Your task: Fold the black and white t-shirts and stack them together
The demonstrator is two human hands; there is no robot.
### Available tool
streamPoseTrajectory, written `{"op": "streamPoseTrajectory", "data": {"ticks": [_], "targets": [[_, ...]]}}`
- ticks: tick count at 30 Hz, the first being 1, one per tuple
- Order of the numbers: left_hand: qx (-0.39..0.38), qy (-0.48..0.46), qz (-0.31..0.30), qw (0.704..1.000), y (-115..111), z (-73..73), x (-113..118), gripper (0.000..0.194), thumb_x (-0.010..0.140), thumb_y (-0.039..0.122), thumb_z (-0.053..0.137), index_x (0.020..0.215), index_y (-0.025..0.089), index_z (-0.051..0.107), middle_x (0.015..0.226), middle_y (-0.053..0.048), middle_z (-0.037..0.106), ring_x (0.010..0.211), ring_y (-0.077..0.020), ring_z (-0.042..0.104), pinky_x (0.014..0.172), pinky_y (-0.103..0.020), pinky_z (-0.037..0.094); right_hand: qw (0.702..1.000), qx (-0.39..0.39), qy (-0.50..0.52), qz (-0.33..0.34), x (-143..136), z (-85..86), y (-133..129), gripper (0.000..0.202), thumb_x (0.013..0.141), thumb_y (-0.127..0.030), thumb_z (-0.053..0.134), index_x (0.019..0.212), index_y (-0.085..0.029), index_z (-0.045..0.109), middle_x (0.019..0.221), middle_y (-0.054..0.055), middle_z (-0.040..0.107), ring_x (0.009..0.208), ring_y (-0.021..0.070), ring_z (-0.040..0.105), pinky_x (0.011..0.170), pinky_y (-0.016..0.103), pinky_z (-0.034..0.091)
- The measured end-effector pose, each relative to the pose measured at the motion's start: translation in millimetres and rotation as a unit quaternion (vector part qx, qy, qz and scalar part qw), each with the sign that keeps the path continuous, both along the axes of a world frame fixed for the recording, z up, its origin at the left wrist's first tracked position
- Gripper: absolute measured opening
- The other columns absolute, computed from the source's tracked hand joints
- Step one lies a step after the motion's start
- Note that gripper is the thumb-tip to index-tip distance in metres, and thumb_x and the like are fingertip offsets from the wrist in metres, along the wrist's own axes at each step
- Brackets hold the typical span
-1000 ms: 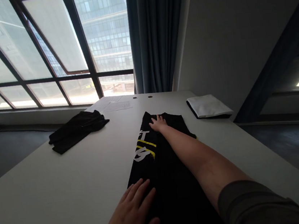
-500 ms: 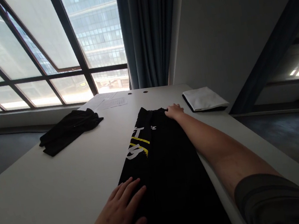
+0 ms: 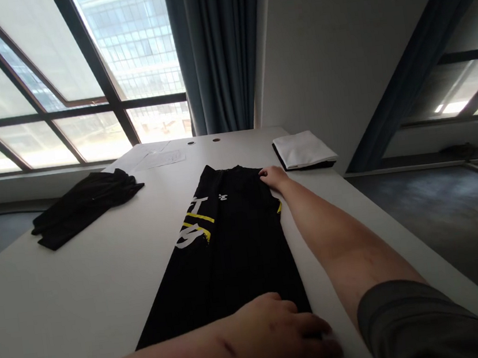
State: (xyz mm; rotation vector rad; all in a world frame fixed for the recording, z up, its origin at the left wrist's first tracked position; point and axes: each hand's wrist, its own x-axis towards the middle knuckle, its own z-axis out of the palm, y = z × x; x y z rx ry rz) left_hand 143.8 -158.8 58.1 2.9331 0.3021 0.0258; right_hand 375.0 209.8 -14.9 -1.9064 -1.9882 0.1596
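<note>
Across the broad white table [image 3: 85, 314], the black garment [image 3: 247, 247] runs near to far through the middle, looking light, soft and limp, best taken by its right edge and far corners. Here's the left hand [image 3: 284, 333], blurred, fingers bent over the near right edge, and the right hand [image 3: 274, 178], fingers curled at the far right corner; whether either pinches cloth, there's no telling!

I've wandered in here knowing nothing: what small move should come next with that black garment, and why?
Probably drawing the right edge of the black garment inward: the right hand is at its far right corner, and the left hand lies across it near the same edge, closer to the camera.
</note>
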Motion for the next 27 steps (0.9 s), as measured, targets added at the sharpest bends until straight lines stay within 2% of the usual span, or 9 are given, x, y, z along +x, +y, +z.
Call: {"op": "streamPoseTrajectory", "data": {"ticks": [2, 5, 7, 9, 12, 16, 19, 22, 27], "targets": [[0.0, 0.01, -0.006, 1.0, 0, -0.7, 7, 0.04, 0.1, 0.029, 0.062, 0.14, 0.028, 0.061, 0.127, -0.002, 0.071, 0.084, -0.0185, 0.069, 0.072, -0.037, 0.053, 1.0, 0.008, 0.022, 0.004, 0, -2.3, 3, 0.039, 0.089, -0.026, 0.065, 0.124, -0.026, 0.08, 0.126, 0.006, 0.077, 0.12, 0.024, 0.067, 0.105, 0.03, 0.047], [0.018, 0.023, -0.011, 1.0, -2, 2.8, 11, 0.02, 0.099, 0.029, 0.064, 0.119, 0.026, 0.07, 0.1, -0.002, 0.069, 0.072, -0.0176, 0.065, 0.061, -0.036, 0.047, 0.998, 0.023, 0.059, -0.002, -3, -3.3, 8, 0.038, 0.088, -0.017, 0.062, 0.12, -0.022, 0.082, 0.123, 0.006, 0.079, 0.118, 0.0221, 0.069, 0.105, 0.027, 0.047], [0.034, 0.022, -0.011, 0.999, -4, 8.3, 10, 0.009, 0.099, 0.031, 0.067, 0.104, 0.026, 0.072, 0.096, -0.001, 0.066, 0.071, -0.017, 0.062, 0.058, -0.035, 0.044, 0.996, 0.035, 0.085, -0.011, -6, -1.3, 10, 0.039, 0.088, -0.015, 0.06, 0.119, -0.02, 0.082, 0.122, 0.007, 0.079, 0.118, 0.0215, 0.07, 0.104, 0.026, 0.047], [0.042, 0.01, -0.005, 0.999, -7, 15.5, 4, 0.008, 0.1, 0.032, 0.066, 0.098, 0.026, 0.071, 0.103, 0.0, 0.066, 0.074, -0.0163, 0.061, 0.061, -0.034, 0.045, 0.993, 0.046, 0.11, -0.017, -9, 2.9, 11, 0.037, 0.089, -0.016, 0.059, 0.119, -0.017, 0.081, 0.121, 0.009, 0.079, 0.117, 0.0211, 0.071, 0.102, 0.024, 0.048], [0.053, -0.016, 0.015, 0.998, -13, 27.2, -13, 0.011, 0.104, 0.03, 0.062, 0.098, 0.026, 0.069, 0.117, 0.002, 0.068, 0.08, -0.0152, 0.06, 0.069, -0.034, 0.047, 0.989, 0.057, 0.139, -0.018, -14, 12.2, 13, 0.038, 0.091, -0.018, 0.055, 0.118, -0.015, 0.081, 0.116, 0.01, 0.081, 0.112, 0.0203, 0.073, 0.095, 0.022, 0.051], [0.048, -0.038, 0.079, 0.995, -25, 44.0, -47, 0.015, 0.107, 0.028, 0.057, 0.094, 0.026, 0.066, 0.107, 0.002, 0.073, 0.081, -0.0146, 0.06, 0.077, -0.034, 0.046, 0.985, 0.071, 0.157, -0.005, -29, 27.0, 19, 0.046, 0.091, -0.015, 0.048, 0.125, -0.012, 0.079, 0.11, 0.009, 0.081, 0.1, 0.0187, 0.076, 0.088, 0.022, 0.053], [0.019, -0.038, 0.138, 0.99, -36, 53.1, -77, 0.018, 0.108, 0.025, 0.054, 0.092, 0.026, 0.064, 0.107, 0.002, 0.075, 0.084, -0.0147, 0.062, 0.08, -0.033, 0.046, 0.986, 0.072, 0.152, 0.018, -55, 36.1, 27, 0.05, 0.091, -0.015, 0.044, 0.129, -0.011, 0.076, 0.109, 0.01, 0.081, 0.095, 0.019, 0.076, 0.087, 0.024, 0.055], [0.004, -0.04, 0.184, 0.982, -45, 46.0, -107, 0.02, 0.107, 0.019, 0.05, 0.092, 0.025, 0.062, 0.108, 0.001, 0.075, 0.088, -0.0158, 0.063, 0.081, -0.031, 0.046, 0.988, 0.058, 0.132, 0.051, -88, 37.1, 35, 0.05, 0.094, -0.016, 0.042, 0.132, -0.011, 0.074, 0.119, 0.011, 0.079, 0.106, 0.0206, 0.074, 0.094, 0.025, 0.053], [0.03, -0.09, 0.24, 0.966, -52, 1.3, -145, 0.021, 0.1, 0.009, 0.054, 0.084, 0.023, 0.057, 0.094, -0.001, 0.071, 0.075, -0.0155, 0.059, 0.074, -0.03, 0.046, 0.99, 0.023, 0.068, 0.118, -131, 15.6, 31, 0.055, 0.093, -0.024, 0.057, 0.146, -0.012, 0.063, 0.148, 0.015, 0.064, 0.134, 0.0259, 0.06, 0.113, 0.03, 0.043]]}}
